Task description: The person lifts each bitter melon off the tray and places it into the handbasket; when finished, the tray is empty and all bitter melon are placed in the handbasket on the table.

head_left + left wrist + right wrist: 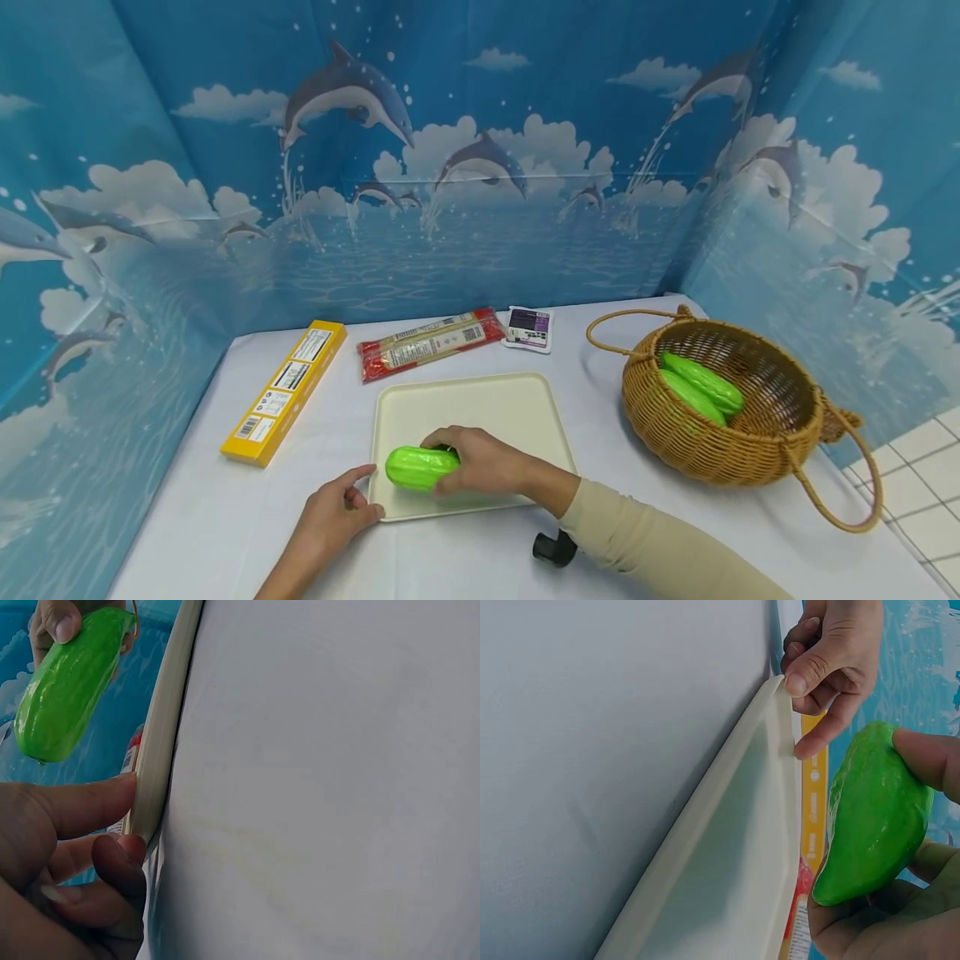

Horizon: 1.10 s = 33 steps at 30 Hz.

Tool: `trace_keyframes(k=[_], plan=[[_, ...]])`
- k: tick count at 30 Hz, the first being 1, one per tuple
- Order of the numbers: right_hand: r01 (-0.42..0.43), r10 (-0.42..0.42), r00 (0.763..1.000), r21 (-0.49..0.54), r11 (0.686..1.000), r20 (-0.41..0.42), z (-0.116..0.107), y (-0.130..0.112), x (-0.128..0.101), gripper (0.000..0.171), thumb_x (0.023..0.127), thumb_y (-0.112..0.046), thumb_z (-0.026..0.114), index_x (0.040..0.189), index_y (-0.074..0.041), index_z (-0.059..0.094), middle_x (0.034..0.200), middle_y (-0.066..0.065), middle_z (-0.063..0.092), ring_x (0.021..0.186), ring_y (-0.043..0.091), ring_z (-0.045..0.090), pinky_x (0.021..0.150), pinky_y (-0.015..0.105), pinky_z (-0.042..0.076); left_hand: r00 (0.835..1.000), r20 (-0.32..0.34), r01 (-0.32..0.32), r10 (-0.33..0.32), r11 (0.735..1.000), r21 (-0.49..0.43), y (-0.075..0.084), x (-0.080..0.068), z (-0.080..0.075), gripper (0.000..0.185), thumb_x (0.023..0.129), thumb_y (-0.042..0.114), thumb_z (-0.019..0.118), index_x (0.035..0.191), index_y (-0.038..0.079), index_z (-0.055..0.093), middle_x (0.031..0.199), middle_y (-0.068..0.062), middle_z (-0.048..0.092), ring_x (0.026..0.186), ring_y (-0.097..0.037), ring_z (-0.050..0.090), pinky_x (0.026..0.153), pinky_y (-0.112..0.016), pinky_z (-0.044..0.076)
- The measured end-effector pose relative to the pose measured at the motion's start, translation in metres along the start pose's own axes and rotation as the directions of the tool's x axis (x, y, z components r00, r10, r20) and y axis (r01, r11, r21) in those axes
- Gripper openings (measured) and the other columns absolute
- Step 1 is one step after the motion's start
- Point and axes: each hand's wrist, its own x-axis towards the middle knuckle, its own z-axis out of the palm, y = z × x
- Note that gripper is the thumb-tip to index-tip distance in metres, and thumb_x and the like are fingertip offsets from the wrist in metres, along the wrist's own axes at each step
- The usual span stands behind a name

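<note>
A glossy, bumpy green bitter melon [412, 468] lies over the front left part of a cream tray [480, 392]. My right hand [480, 462] grips its right end, thumb on the near side and fingers on the far side. In the right wrist view the melon [874, 817] sits between thumb and curled fingers. My left hand [333, 512] holds the tray's front left corner with thumb and index fingertips, its other fingers folded in. The left wrist view shows those fingertips right at the tray rim [161, 727].
A wicker basket [697, 454] with two green melons [701, 382] stands at right, handles sticking out. Behind the tray lie a red-ended packet [431, 342] and a small purple-labelled pack [528, 327]. A yellow box [285, 392] lies at left. A black object [553, 550] is by the right sleeve.
</note>
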Motion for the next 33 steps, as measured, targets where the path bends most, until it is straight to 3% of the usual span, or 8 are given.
trace_keyframes(k=[17, 25, 33], plan=[[0.049, -0.050, 0.998, 0.009, 0.999, 0.034, -0.005, 0.006, -0.009, 0.050, 0.078, -0.025, 0.083, 0.126, -0.023, 0.066, 0.109, -0.014, 0.063, 0.099, 0.010, 0.057, 0.090, 0.029, 0.048, 1.000, 0.011, -0.022, 0.022, 1.000, 0.005, -0.003, 0.000, -0.001, 0.063, 0.080, 0.013, 0.085, 0.138, 0.007, 0.062, 0.080, 0.001, 0.056, 0.069, -0.015, 0.049, 0.059, -0.026, 0.039], [0.069, -0.069, 0.997, -0.002, 0.998, 0.024, -0.023, 0.016, -0.037, 0.053, 0.078, -0.025, 0.078, 0.130, -0.026, 0.064, 0.111, -0.012, 0.063, 0.102, 0.015, 0.057, 0.088, 0.031, 0.049, 1.000, 0.017, -0.009, 0.009, 1.000, -0.002, -0.003, 0.001, 0.000, 0.063, 0.080, 0.011, 0.084, 0.139, 0.006, 0.062, 0.080, 0.000, 0.057, 0.069, -0.016, 0.050, 0.059, -0.026, 0.039], [0.086, -0.086, 0.996, -0.015, 0.996, 0.013, -0.060, 0.020, -0.070, 0.055, 0.083, -0.021, 0.074, 0.136, -0.025, 0.060, 0.117, -0.009, 0.063, 0.106, 0.017, 0.057, 0.090, 0.036, 0.049, 1.000, 0.029, 0.003, -0.002, 1.000, -0.018, -0.004, 0.002, 0.000, 0.064, 0.081, 0.013, 0.085, 0.140, 0.006, 0.061, 0.081, 0.000, 0.057, 0.070, -0.016, 0.049, 0.057, -0.026, 0.039]])
